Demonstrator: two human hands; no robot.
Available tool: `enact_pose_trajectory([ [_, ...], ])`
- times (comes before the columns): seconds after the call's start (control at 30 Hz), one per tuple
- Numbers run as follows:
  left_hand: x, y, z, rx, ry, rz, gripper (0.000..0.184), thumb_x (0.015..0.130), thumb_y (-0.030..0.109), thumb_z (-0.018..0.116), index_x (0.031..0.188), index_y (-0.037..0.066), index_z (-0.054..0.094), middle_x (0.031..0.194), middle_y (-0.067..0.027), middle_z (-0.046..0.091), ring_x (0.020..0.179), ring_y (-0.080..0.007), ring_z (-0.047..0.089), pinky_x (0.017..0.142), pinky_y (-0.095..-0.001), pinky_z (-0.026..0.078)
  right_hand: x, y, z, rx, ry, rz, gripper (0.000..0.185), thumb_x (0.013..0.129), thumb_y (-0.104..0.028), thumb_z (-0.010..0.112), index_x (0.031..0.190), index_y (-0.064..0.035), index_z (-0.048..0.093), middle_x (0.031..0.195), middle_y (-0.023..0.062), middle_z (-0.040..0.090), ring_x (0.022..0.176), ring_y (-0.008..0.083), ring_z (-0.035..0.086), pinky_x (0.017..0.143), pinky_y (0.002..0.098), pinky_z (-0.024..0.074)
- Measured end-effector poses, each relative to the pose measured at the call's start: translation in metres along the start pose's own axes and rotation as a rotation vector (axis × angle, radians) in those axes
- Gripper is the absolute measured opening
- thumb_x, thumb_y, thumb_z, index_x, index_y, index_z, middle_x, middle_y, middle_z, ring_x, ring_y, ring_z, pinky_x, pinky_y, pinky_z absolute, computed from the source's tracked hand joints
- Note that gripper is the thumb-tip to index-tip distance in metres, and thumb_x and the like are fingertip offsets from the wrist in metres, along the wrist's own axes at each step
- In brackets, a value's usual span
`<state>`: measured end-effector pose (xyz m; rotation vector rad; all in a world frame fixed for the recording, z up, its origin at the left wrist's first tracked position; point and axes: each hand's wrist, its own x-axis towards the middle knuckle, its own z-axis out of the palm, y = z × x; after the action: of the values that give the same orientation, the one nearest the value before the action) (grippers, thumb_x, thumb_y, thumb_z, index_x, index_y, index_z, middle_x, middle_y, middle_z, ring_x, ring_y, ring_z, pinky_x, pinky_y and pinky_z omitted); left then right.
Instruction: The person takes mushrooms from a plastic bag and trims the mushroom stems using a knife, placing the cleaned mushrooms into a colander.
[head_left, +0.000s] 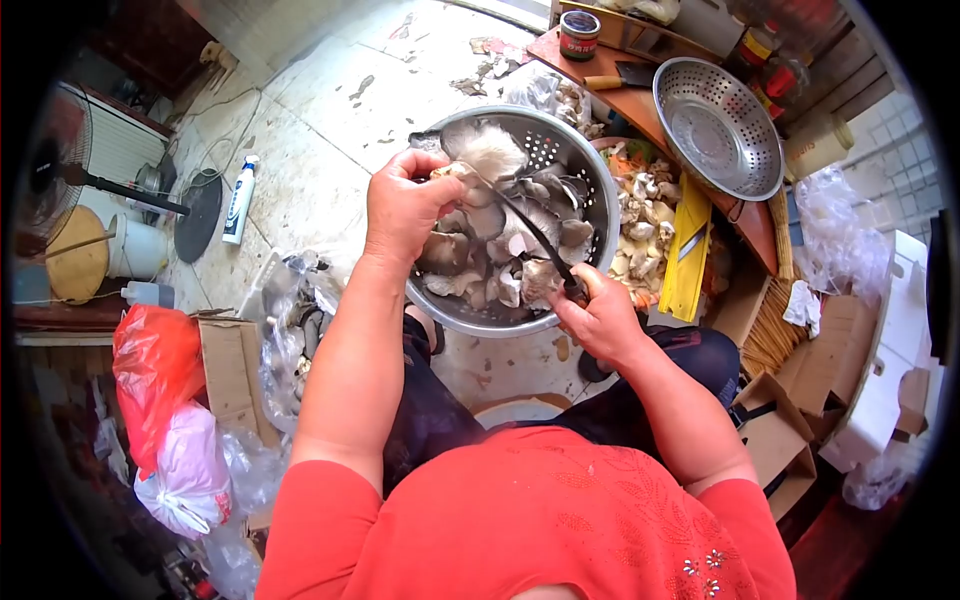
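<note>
The left hand's fingers [446,180] pinch together on a piece of oyster mushroom [462,172], thumb and fingertips meeting above the colander. The right hand's fingers [590,305] are closed around the handle of a dark-bladed knife [540,237], whose blade slants up and leftward over the mushrooms toward the left fingertips. The left hand [412,198] is turned inward from a forearm reaching nearly straight forward; the right hand [612,322] sits lower and closer to the body, its forearm angled inward across the near right rim.

Beneath both, grey oyster mushrooms [520,215] fill much of the perforated metal colander [598,190]. The left hand and wrist cover part of its left edge, and the right fist hides most of the knife handle. Whether the blade tip touches the held piece is hard to tell.

Tiled floor [320,190] runs along the colander's left side. On its right, a heap of pale mushroom pieces [645,225] lies close to the rim, with a yellow strip-like object [688,250] beyond. A second metal colander [718,130] sits on the reddish-brown tabletop [630,95] at upper right. The person's knees flank the near side, partly hidden by the arms.
</note>
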<state>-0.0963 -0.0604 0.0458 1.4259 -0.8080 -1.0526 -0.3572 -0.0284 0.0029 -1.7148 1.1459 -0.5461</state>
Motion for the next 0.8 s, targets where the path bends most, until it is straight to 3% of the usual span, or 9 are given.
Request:
enact_pose_trajectory([
  [0.07,-0.003,-0.002,0.004,0.174,0.016,0.077,0.020,0.071,-0.001,0.070,0.088,0.002,0.061,0.076,-0.0035,0.064,0.060,-0.0078,0.058,0.055,-0.0212,0.049,0.001,-0.001,-0.003,0.034,0.014,0.021,0.020,0.085,-0.019,0.066,0.092,-0.0016,0.059,0.066,0.0099,0.060,0.058,0.0163,0.057,0.056,0.0306,0.0451],
  [0.17,-0.001,-0.013,0.010,0.261,-0.021,0.180,0.021,0.067,0.006,0.073,0.085,0.002,0.062,0.077,-0.0020,0.062,0.063,-0.0082,0.057,0.059,-0.0223,0.048,0.015,-0.009,-0.011,0.319,0.169,0.021,0.013,0.084,-0.013,0.066,0.093,-0.0051,0.061,0.070,-0.0006,0.059,0.055,0.0053,0.050,0.049,0.0238,0.0404],
  [0.23,-0.005,-0.015,0.018,0.334,-0.052,0.281,0.022,0.063,0.014,0.074,0.080,0.004,0.064,0.082,-0.0019,0.059,0.066,-0.0101,0.056,0.062,-0.0245,0.048,0.031,-0.027,-0.023,0.553,0.164,0.164,0.026,0.084,-0.014,0.067,0.106,-0.0034,0.058,0.071,-0.0010,0.057,0.050,0.0064,0.049,0.044,0.0228,0.0382],
  [0.33,-0.013,-0.011,0.030,0.421,-0.091,0.340,0.022,0.062,0.014,0.074,0.079,0.005,0.063,0.081,-0.0035,0.059,0.065,-0.0127,0.056,0.062,-0.0261,0.049,0.058,-0.050,-0.038,0.699,0.135,0.322,0.040,0.082,-0.014,0.069,0.116,-0.0008,0.054,0.070,0.0004,0.055,0.047,0.0085,0.048,0.041,0.0231,0.0369],
  [0.6,-0.012,-0.009,0.025,0.661,-0.100,0.611,0.018,0.063,0.013,0.069,0.078,0.007,0.061,0.082,-0.0083,0.058,0.071,-0.0253,0.060,0.063,-0.0343,0.051,0.084,-0.032,-0.029,0.850,0.060,0.258,0.031,0.079,-0.013,0.074,0.101,-0.0046,0.055,0.066,0.0014,0.056,0.047,0.0084,0.050,0.042,0.0235,0.0414],
  [0.77,-0.014,-0.013,0.020,0.885,-0.083,0.623,0.019,0.066,0.013,0.067,0.083,0.011,0.060,0.086,-0.0072,0.058,0.076,-0.0297,0.060,0.066,-0.0377,0.051,0.092,-0.036,-0.032,0.919,0.002,0.205,0.027,0.079,-0.012,0.073,0.099,-0.0109,0.055,0.068,0.0006,0.057,0.045,0.0076,0.048,0.032,0.0217,0.0277],
  [0.8,-0.012,-0.013,0.018,0.890,-0.081,0.622,0.019,0.066,0.013,0.067,0.083,0.011,0.060,0.086,-0.0072,0.058,0.076,-0.0297,0.060,0.066,-0.0377,0.051,0.092,-0.040,-0.034,0.948,0.046,0.207,0.026,0.079,-0.012,0.073,0.099,-0.0100,0.055,0.067,0.0006,0.057,0.045,0.0078,0.049,0.033,0.0218,0.0300],
])
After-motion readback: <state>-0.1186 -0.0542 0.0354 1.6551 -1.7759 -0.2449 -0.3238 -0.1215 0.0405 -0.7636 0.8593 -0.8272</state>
